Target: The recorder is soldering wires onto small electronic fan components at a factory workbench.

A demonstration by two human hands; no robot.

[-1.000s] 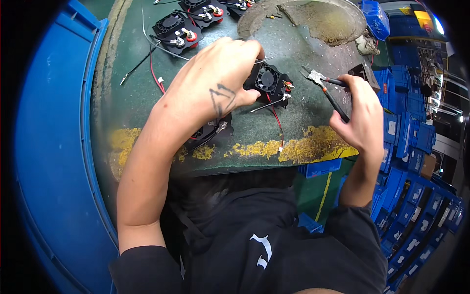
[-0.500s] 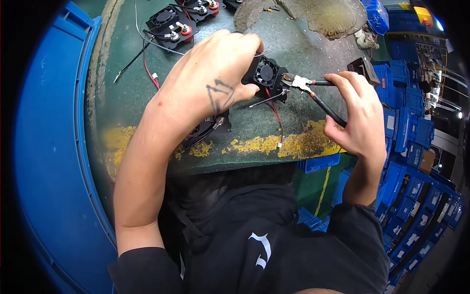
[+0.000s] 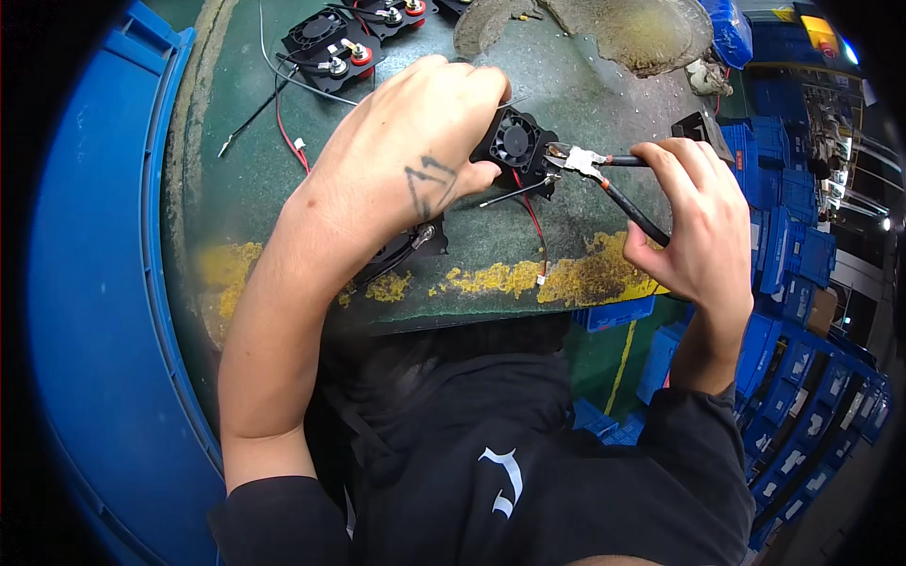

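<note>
My left hand [image 3: 415, 141] grips the left side of a black plate with a small black cooling fan [image 3: 515, 141] on it, thumb at the near side and fingers at the far side. A thin grey wire passes by its fingertips. My right hand [image 3: 698, 217] is wrapped round the spread black handles of wire cutters [image 3: 582, 162]. Their jaws are at the plate's right edge, beside a metal terminal; whether they bite on anything is too small to tell. From the plate, a red and black wire pair [image 3: 535, 226] runs toward me to a white connector.
More fan plates [image 3: 321, 42] with red and black terminals lie at the far left. Another plate [image 3: 425, 241] lies partly under my left wrist. A blue bin [image 3: 104, 283] stands along the left, and stacked blue crates [image 3: 793, 236] fill the right. A black block [image 3: 703, 132] sits beyond my right hand.
Both hands keep their grips. The cutters and the fan plate have shifted very slightly to the right.
</note>
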